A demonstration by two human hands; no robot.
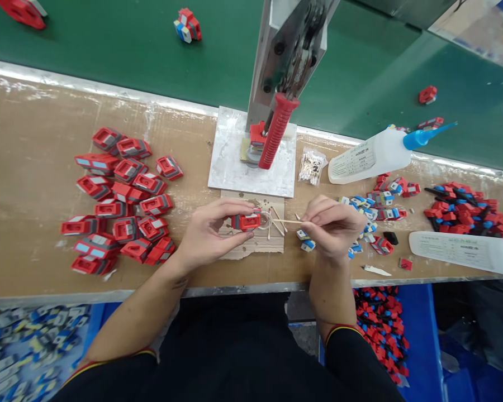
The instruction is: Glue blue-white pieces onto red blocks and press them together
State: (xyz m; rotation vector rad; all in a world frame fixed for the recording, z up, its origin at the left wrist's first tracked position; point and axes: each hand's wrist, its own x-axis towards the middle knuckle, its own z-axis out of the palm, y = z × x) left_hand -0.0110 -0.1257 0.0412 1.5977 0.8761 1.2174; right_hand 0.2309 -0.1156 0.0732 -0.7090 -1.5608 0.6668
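Left hand: the left hand (205,233) pinches a red block (247,221) between thumb and fingers, above the cardboard piece (251,251).
Right hand: the right hand (334,228) has its fingertips pressed together on a thin stick (290,221), which points left toward the clear round dish (265,220).
Red block: held in the left hand, just beside the dish.
Cardboard: stained near its top; several loose swabs (279,213) lie on or over its right side.
Press: a metal base plate (226,167) stands beyond the hands, with a red lever handle (279,131) slanting over it and a red piece (257,134) under the mechanism.
Left of bench: a loose group of red-and-gray parts (128,194) lies on the brown bench (29,167).
Right of bench: a bag of swabs (312,166) lies near the plate; beyond it, a white bottle with a blue nozzle (362,158) lies tilted. Nearer are blue-and-white pieces (362,207), a small blade (376,271), a pile of red-and-black parts (471,212) and a second white bottle (456,251) on its side.
Far side: a green surface (129,61) carries a few scattered parts.
Below bench: a blue bin (421,329) holds more red parts at right; gray, blue and yellow pieces (29,346) lie at left.
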